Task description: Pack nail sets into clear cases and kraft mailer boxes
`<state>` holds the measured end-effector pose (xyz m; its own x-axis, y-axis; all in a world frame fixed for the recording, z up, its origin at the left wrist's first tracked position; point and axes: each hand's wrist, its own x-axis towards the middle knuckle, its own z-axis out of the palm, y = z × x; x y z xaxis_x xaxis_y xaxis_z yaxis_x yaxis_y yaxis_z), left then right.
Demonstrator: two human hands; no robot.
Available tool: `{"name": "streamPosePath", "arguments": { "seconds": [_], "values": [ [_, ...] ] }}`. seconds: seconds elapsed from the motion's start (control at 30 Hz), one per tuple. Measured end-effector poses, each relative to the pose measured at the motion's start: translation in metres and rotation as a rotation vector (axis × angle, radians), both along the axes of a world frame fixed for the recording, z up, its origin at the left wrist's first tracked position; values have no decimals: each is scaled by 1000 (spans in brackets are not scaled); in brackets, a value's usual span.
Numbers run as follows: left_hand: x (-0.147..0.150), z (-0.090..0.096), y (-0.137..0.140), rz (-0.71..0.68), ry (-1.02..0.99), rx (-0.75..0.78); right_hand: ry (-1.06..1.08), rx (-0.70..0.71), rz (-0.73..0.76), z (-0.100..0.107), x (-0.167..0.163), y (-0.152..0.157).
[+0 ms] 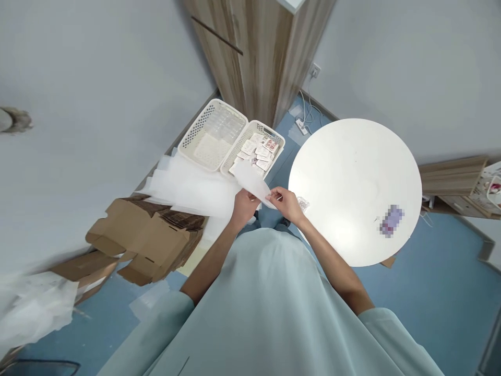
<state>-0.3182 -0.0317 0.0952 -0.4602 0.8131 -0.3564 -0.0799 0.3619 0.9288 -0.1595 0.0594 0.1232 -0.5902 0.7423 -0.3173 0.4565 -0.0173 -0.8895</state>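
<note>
Between my two hands I hold a thin white translucent sheet [252, 180], which looks like a foam sleeve or bag. My left hand [245, 205] pinches its near left edge. With closed fingertips, my right hand [287, 202] grips the near right end. The sheet's far end reaches over the near rim of a white basket [280, 137], where several small printed cards or packets [263, 150] lie in a heap. A small clear packet [302, 203] rests at the round table's left edge, just beside my right wrist.
A second white basket [183, 137] adjoins the first. White foam sheets [188, 183] and flattened cardboard boxes [144, 235] are piled at left. On the right stands a round white table [348, 167] bearing a blurred purple item [392, 220]. A power strip [301, 126] lies on the floor by the cabinet [258, 52].
</note>
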Motion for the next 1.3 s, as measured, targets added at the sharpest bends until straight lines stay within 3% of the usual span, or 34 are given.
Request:
{"name": "streamPosePath", "arguments": {
  "seconds": [0.13,0.23,0.5,0.7,0.87,0.97,1.13,1.3],
  "values": [
    [32,4,29,-107,-36,29,-15,66,-129,-7,47,16],
    [48,-5,53,-157,-6,-21,-43,77,-259,-19,88,33],
    [79,-54,119,-290,236,-128,-54,-124,-594,-64,204,72],
    [114,-86,151,-350,311,-169,-148,-166,-696,-103,260,71],
    [135,-101,150,-484,395,-191,-252,-172,-729,-128,281,67],
    [137,-103,137,-659,523,-163,-317,-149,-747,-136,291,68],
    [134,-96,108,-1004,652,-83,-410,-83,-755,-138,303,72],
    [137,-92,93,-1206,795,-47,-490,-49,-769,-132,303,68]
  ]
}}
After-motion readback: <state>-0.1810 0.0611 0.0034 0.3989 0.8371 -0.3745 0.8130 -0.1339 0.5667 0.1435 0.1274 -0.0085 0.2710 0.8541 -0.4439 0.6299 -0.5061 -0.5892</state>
